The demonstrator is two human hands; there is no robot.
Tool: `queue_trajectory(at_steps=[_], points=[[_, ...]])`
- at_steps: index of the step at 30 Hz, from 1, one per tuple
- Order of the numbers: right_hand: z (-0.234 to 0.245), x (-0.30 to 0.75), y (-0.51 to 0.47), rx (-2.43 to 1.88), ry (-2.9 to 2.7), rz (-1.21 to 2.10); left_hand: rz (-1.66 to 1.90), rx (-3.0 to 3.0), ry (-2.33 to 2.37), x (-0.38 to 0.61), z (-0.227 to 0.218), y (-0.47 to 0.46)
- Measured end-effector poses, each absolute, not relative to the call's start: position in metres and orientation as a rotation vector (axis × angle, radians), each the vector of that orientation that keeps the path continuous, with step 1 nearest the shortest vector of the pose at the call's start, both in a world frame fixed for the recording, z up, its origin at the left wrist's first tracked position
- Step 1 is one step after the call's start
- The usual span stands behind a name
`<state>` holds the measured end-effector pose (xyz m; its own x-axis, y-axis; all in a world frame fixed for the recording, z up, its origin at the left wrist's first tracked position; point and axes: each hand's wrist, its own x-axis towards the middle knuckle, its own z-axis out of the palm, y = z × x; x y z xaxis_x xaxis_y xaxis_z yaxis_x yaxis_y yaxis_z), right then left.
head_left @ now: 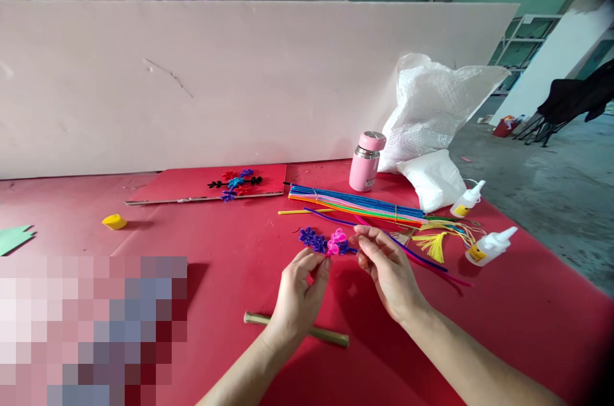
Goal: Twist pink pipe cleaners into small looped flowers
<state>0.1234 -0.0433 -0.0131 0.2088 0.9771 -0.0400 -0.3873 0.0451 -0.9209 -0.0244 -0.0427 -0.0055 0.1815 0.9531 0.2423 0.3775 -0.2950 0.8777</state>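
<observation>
Between my two hands is a row of pipe-cleaner flowers (337,242), purple at the left and with a bright pink one further right. My left hand (298,288) pinches its lower edge, thumb and forefinger closed. At the right end, my right hand (387,268) has its fingers bent together on the purple stem; the exact grip is partly hidden. Under my left wrist lies a bamboo stick (330,336). Loose purple and magenta pipe cleaners (432,261) stretch out behind and beside my right hand.
Behind lie a bundle of coloured pipe cleaners (355,200), a pink flask (365,169) and a red board (192,183) bearing finished flowers (235,183). Two glue bottles (487,249) and a yellow tassel (434,246) are at the right. A yellow cap (114,222) sits left; a blurred patch covers the lower left.
</observation>
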Motion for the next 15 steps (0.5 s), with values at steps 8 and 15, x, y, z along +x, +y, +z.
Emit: queue_trajectory(at_steps=[8, 15], points=[[-0.016, 0.126, -0.040, -1.011, -0.765, 1.172, 1.045, 1.152, 0.993, -0.027, -0.008, -0.039], [-0.005, 0.121, -0.047, -0.980, -0.980, 1.274, 0.832, 1.529, 0.966, -0.024, 0.002, -0.048]])
